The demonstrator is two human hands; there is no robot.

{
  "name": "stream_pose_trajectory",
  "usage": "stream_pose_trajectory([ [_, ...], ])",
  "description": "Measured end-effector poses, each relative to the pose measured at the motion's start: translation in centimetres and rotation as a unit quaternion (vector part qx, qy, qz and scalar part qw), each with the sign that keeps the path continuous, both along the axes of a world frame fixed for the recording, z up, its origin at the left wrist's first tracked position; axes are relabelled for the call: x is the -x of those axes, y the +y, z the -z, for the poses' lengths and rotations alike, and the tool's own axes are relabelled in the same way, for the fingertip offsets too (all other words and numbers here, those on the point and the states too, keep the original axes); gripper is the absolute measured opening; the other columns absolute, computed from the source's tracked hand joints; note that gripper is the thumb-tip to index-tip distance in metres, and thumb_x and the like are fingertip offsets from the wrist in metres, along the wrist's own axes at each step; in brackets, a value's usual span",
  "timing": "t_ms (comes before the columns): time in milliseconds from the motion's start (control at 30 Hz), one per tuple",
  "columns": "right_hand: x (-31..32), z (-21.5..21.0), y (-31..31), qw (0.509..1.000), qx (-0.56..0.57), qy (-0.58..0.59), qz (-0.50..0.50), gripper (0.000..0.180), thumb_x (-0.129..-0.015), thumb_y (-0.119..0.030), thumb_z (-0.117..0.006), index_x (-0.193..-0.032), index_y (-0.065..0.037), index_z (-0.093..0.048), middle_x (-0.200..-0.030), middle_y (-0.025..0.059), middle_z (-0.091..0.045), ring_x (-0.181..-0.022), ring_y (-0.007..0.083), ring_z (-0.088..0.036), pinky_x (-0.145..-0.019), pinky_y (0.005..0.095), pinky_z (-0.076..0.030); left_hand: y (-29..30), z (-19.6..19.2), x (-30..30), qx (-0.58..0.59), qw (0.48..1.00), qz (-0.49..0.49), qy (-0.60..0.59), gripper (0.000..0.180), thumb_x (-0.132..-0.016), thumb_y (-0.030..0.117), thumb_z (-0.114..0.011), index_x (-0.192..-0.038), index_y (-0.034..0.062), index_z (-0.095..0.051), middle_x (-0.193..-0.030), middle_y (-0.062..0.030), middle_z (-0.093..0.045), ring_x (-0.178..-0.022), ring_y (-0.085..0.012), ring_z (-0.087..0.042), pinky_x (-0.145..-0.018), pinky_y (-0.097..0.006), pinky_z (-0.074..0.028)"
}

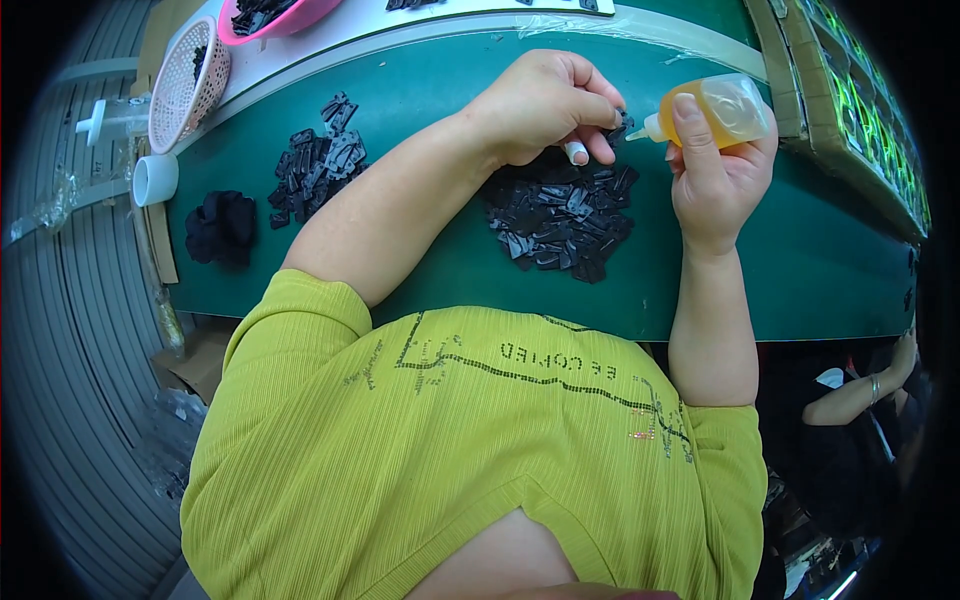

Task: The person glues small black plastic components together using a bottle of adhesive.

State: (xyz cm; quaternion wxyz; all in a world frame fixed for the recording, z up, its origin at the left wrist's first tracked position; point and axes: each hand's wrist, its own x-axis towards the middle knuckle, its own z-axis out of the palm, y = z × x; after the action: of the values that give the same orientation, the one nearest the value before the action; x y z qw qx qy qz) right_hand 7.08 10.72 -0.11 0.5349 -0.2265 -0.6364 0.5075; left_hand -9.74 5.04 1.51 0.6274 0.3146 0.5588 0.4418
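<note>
My left hand [558, 105] is closed, pinching a small black plastic part [619, 128] between thumb and fingers; one fingertip wears a white wrap. In my right hand [718, 180] is a soft clear squeeze bottle [735, 108] of amber liquid, lying on its side. Its thin nozzle points left and reaches close to the black part; whether they touch I cannot tell. Below my left hand spreads a pile of black plastic parts [565, 225] on the green table [430, 275]. A second pile of black parts [315, 165] lies farther left, beyond my left forearm.
A crumpled black cloth [221, 228] and a white roll [156, 180] are at the left edge. Pink baskets [190, 85] with black parts stand at the far left. A cardboard box [845, 120] with green strands borders the right. Another person's arm [850, 400] shows at lower right.
</note>
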Motion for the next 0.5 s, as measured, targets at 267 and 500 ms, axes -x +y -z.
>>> stream_pose_trajectory([
  [267, -0.21, -0.03, -0.04, 1.000, 0.016, -0.010, -0.005, 0.030, -0.086, -0.013, -0.070, -0.107, -0.006, -0.050, -0.088, 0.0043, -0.060, -0.062, 0.0059, -0.055, -0.050, 0.0163, -0.043, 0.08, 0.17, -0.06, -0.005, 1.000, -0.001, -0.001, 0.015, -0.083, 0.006, -0.065, -0.094, -0.0029, -0.059, -0.078, -0.0101, -0.063, -0.059, -0.0138, -0.065, -0.045, -0.021, -0.048],
  [500, -0.09, -0.55, 0.56, 0.996, 0.068, 0.047, 0.036, 0.026, -0.086, -0.012, -0.070, -0.103, -0.004, -0.051, -0.081, 0.0036, -0.061, -0.055, 0.0056, -0.052, -0.045, 0.0174, -0.040, -0.03, 0.00, 0.21, -0.003, 1.000, -0.003, 0.000, 0.015, -0.083, 0.004, -0.064, -0.094, -0.0028, -0.059, -0.078, -0.0097, -0.063, -0.058, -0.0138, -0.065, -0.044, -0.021, -0.047],
])
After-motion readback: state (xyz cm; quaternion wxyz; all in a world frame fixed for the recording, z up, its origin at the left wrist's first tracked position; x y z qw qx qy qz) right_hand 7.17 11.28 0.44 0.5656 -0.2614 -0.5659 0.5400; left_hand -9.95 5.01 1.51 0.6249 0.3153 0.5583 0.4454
